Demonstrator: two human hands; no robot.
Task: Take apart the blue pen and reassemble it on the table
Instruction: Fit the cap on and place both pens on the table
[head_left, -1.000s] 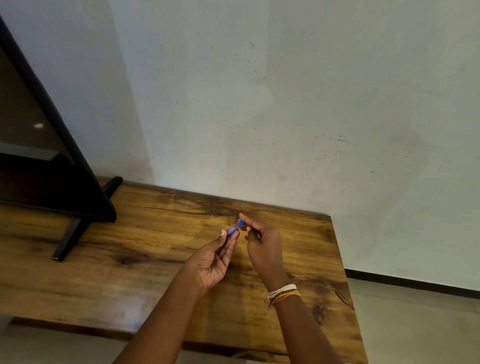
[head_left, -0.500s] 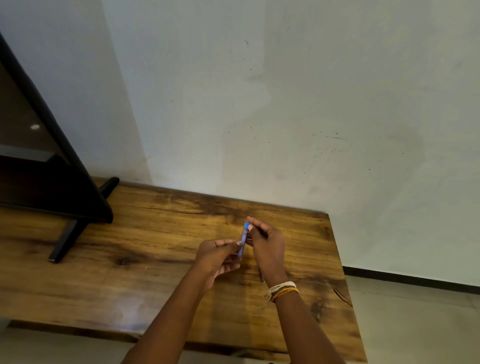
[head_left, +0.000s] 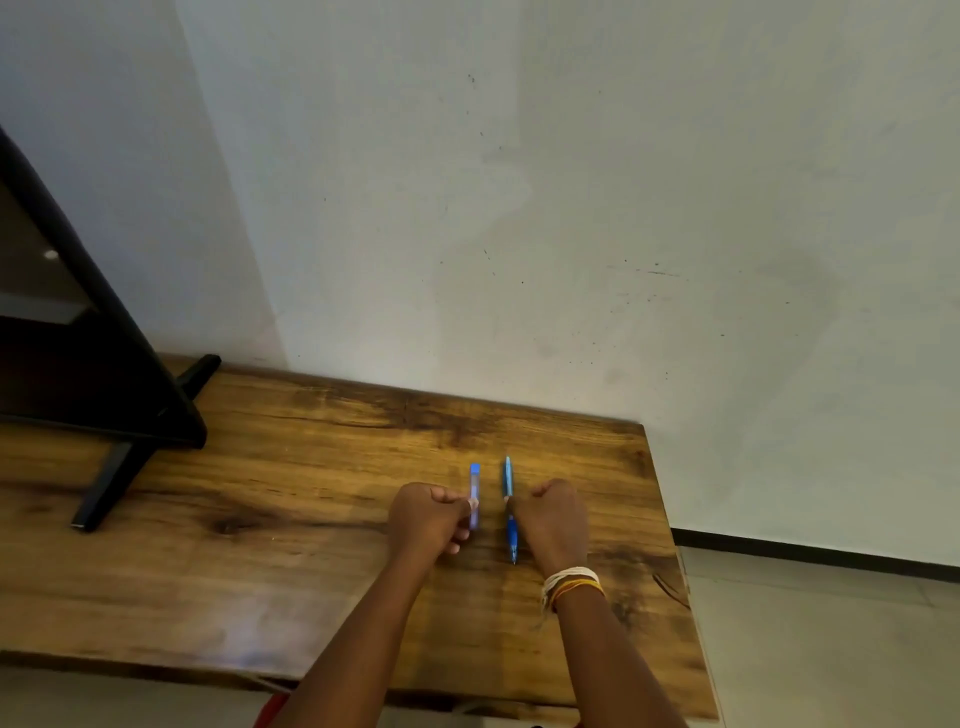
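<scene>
The blue pen is in two pieces, side by side over the wooden table (head_left: 291, 499). My left hand (head_left: 428, 517) pinches the pen barrel (head_left: 474, 486), a pale tube with a blue cap end pointing away from me. My right hand (head_left: 550, 514) pinches the pen's inner part (head_left: 508, 480), a thin light-blue refill with a darker blue grip and tip (head_left: 512, 540) pointing toward me. Both pieces run parallel, a small gap apart. Whether they touch the tabletop I cannot tell.
A black TV (head_left: 78, 332) on a black stand leg (head_left: 111, 483) occupies the table's left end. A white wall (head_left: 519, 208) rises right behind the table. The table's right edge (head_left: 675, 545) drops to a tiled floor.
The pen was held together between both hands, raised. Now the hands have pulled apart and lowered, each holding one piece, and both pieces point straight away from me.
</scene>
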